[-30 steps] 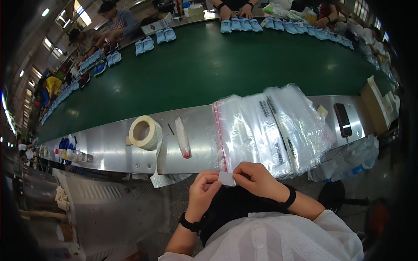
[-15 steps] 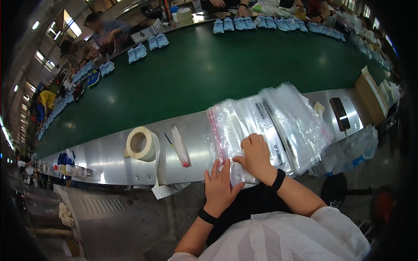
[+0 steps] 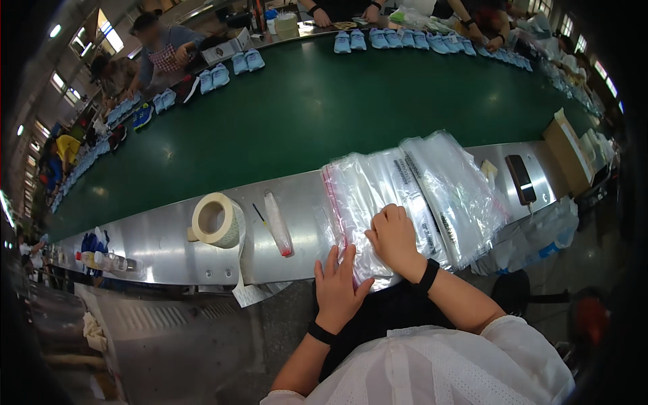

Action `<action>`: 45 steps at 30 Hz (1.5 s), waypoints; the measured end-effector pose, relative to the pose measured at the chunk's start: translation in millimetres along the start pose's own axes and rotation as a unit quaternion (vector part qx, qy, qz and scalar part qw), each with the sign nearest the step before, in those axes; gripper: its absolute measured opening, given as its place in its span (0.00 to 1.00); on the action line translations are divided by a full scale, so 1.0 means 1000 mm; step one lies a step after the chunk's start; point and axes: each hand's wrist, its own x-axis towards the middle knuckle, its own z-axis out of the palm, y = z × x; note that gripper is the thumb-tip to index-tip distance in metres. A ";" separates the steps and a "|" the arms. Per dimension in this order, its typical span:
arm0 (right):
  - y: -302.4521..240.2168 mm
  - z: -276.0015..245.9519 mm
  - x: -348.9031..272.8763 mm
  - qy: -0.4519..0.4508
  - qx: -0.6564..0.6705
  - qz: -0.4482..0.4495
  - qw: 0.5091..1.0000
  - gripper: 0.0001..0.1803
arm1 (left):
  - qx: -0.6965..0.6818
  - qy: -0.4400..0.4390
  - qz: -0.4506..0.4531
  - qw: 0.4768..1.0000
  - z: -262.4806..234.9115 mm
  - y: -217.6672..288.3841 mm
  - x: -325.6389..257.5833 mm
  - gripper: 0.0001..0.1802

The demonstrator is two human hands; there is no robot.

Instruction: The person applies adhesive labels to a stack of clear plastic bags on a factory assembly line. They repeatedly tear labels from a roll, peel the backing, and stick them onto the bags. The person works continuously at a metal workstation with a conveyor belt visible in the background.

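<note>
A stack of clear zip bags (image 3: 378, 189) with a pink seal strip lies on the steel ledge (image 3: 162, 236) in front of me. A second pile of clear bags (image 3: 452, 182) overlaps it on the right. My right hand (image 3: 393, 236) lies on the near stack with fingers curled down, pressing on the top bag. My left hand (image 3: 337, 287) rests flat at the stack's near left corner, fingers spread along the pink edge. Whether either hand pinches a bag is hidden.
A roll of tape (image 3: 214, 219), a thin pen (image 3: 260, 214) and a clear tube with a red tip (image 3: 277, 224) lie left on the ledge. A dark phone (image 3: 521, 179) and a cardboard box (image 3: 567, 152) lie right. Pale blue shoes (image 3: 405, 39) line the green belt (image 3: 324, 108), with people behind.
Both hands moved from in front of my chest, where they held a small white piece, up onto the near bag stack. The white piece is no longer visible.
</note>
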 end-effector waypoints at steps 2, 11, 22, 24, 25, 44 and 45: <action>0.006 0.006 -0.005 0.026 0.001 -0.001 1.000 0.10 | -0.006 0.011 0.004 1.000 0.002 0.001 -0.004 0.38; 0.024 -0.012 -0.015 -0.034 0.358 0.169 0.918 0.06 | -0.336 -0.062 -0.087 0.936 -0.057 0.001 0.052 0.23; 0.047 -0.036 -0.018 -0.116 0.536 0.282 0.787 0.07 | -0.862 -0.250 -0.104 0.428 0.056 -0.031 0.112 0.20; 0.048 -0.051 -0.019 -0.060 0.549 0.289 0.782 0.05 | -0.780 -0.220 -0.174 0.559 0.031 -0.012 0.113 0.20; 0.052 -0.051 -0.020 -0.019 0.566 0.253 0.784 0.07 | -0.764 -0.218 -0.198 0.574 0.024 -0.006 0.115 0.22; 0.006 -0.048 -0.040 -0.089 0.229 -0.008 0.969 0.16 | -0.787 -0.186 -0.241 0.536 -0.077 -0.005 -0.005 0.30; 0.011 -0.059 -0.035 -0.086 0.354 0.086 0.927 0.12 | -0.791 -0.192 -0.243 0.528 -0.074 -0.019 -0.024 0.30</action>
